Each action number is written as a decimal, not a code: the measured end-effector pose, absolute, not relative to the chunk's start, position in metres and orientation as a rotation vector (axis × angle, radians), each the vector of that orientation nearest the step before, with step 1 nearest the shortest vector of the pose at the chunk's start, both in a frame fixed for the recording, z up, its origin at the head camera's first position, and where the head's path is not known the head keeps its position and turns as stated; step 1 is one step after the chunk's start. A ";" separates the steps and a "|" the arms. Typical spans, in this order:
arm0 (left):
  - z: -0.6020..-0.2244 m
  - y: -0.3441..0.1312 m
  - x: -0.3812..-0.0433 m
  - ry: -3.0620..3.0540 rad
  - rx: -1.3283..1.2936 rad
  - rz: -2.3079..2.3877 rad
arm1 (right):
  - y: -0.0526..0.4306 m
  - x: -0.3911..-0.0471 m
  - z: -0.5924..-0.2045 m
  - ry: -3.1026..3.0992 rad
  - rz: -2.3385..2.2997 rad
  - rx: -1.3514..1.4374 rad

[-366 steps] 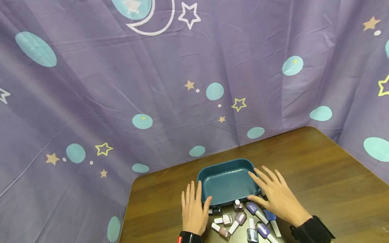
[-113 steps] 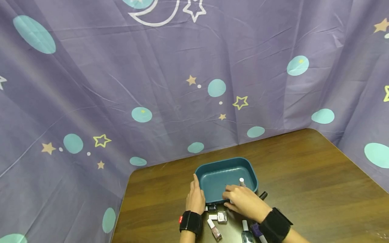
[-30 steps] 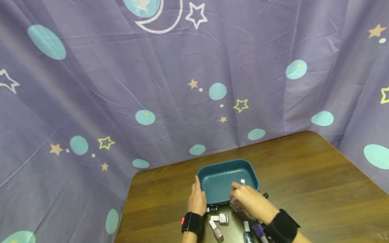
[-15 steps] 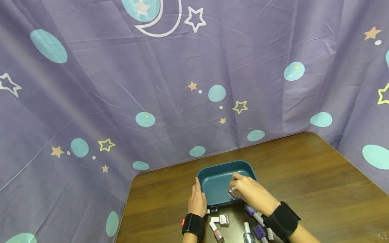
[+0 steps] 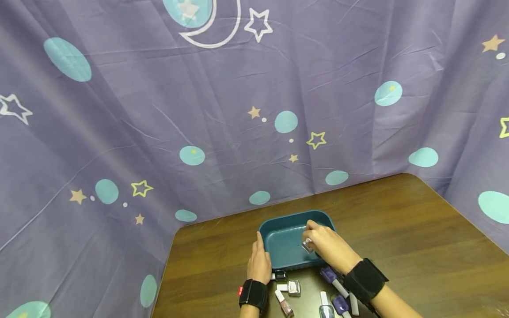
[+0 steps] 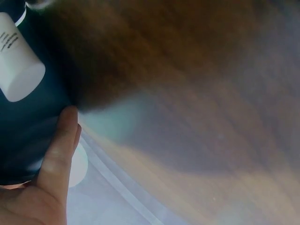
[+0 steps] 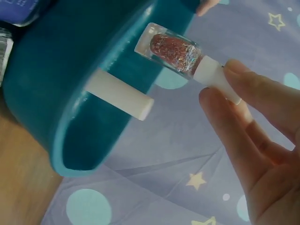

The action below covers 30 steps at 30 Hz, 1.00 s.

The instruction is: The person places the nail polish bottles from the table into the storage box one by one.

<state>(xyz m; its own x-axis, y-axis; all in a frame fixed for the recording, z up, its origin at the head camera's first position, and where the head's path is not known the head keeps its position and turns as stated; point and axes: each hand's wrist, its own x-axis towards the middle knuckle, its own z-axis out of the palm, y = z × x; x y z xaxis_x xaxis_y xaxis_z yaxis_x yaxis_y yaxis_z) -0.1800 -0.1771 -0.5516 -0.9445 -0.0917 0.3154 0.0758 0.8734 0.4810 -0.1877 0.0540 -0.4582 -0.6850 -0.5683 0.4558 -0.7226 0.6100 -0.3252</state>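
My right hand (image 5: 330, 245) pinches a nail polish bottle (image 7: 176, 54) by its white cap between thumb and fingers. In the right wrist view the bottle is clear glass with reddish glitter; in the head view it hangs over the inside of the teal tray (image 5: 284, 217). A second white cap (image 7: 119, 96) rises from inside the tray, its bottle hidden by the wall. My left hand (image 5: 259, 265) rests with straight fingers along the tray's left side. A dark nail polish bottle (image 5: 281, 276) lies by the tray's front, close to the left hand.
In front of the tray lie a silver glitter bottle (image 5: 294, 288), a pinkish bottle (image 5: 285, 304), a blue-grey one (image 5: 326, 311) and purple ones (image 5: 329, 274) under the right forearm. A purple patterned curtain (image 5: 222, 110) hangs behind the wooden table (image 5: 381, 212).
My right hand has lifted the glitter nail polish from the tray's front edge to above its inside. Earlier, both hands were empty and spread beside the tray. The left hand now stays put.
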 end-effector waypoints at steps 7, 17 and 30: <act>-0.552 -0.177 -0.180 -2.714 0.001 -0.715 | 0.054 -0.192 -0.473 -2.549 0.737 1.050; -0.551 -0.178 -0.180 -2.735 0.015 -0.731 | 0.045 -0.190 -0.490 -2.543 0.626 1.056; -0.556 -0.180 -0.181 -2.701 -0.005 -0.675 | 0.042 -0.191 -0.504 -2.554 0.574 1.071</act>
